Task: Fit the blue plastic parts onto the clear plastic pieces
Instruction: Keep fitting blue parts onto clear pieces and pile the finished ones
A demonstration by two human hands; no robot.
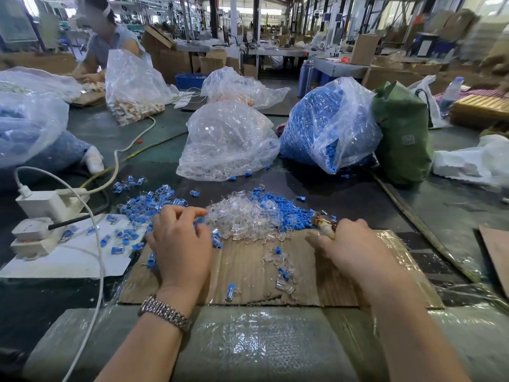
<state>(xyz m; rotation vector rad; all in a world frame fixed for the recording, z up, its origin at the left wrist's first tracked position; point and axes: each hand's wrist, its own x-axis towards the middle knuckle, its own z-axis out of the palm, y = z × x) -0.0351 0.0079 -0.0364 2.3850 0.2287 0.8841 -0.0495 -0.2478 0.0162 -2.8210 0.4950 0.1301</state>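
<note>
Bubble wrap (248, 346) covers the table edge nearest the camera, and beyond it lies a worn cardboard sheet (248, 271) on which both hands work.

Clear pieces (242, 219) are small see-through plastic housings, heaped in a glinting pile at the sheet's far edge. Blue parts (286, 213) are small bright blue plugs, piled just right of and behind the clear heap, touching it. Left of both heaps spreads a scatter of assembled pieces (146, 205), clear shells with blue inside, some spilling onto a white sheet (82, 257). A few loose clear and blue bits lie on the cardboard between the hands.

Farther back stand three large things: a bag of clear pieces (225, 142), a bag of blue parts (325, 125) to its right, and a green bag (405, 133) beside that. At left sit a white power strip (44, 221) and its cables, well clear of the heaps. Another person works at the far left.

Left hand (180, 244), with a metal watch (165, 312) on the wrist, rests palm down with fingers loosely curved, fingertips at the left edge of the clear heap; whether it pinches a piece cannot be told. Right hand (349, 246) lies just right of the blue pile, its fingers curled round a small shiny object (325, 224) too blurred to identify.
</note>
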